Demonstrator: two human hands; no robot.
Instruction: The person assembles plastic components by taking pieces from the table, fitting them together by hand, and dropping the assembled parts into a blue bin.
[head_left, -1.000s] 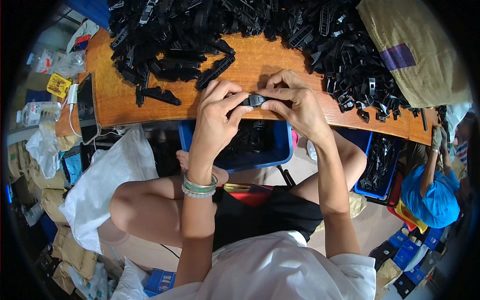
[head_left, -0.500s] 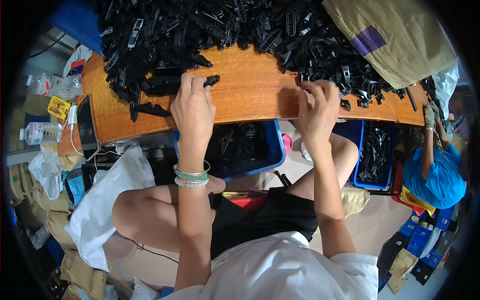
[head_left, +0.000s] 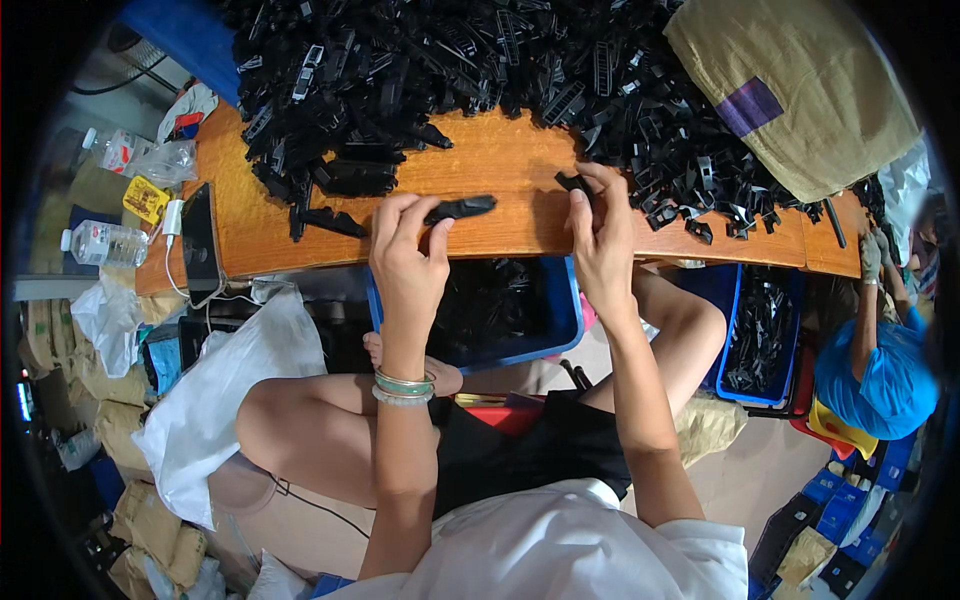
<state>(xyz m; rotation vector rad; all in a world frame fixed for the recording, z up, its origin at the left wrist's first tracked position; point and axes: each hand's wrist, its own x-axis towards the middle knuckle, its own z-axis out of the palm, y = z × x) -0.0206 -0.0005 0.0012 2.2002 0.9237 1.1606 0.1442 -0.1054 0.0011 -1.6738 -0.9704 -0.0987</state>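
black strip (head_left: 465, 208) looks light, stiff to me, best held by the end my left hand (head_left: 408, 248) pinches; right hand (head_left: 604, 238) pinches a small black piece (head_left: 571, 182).

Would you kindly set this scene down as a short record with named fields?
Left hand: holding a long black part
Right hand: holding a smaller black part
Hands: apart from each other
Table: wooden, with a large heap of black pieces
Table's right side: tan sack with a purple patch
Below table edge: blue bin containing black pieces
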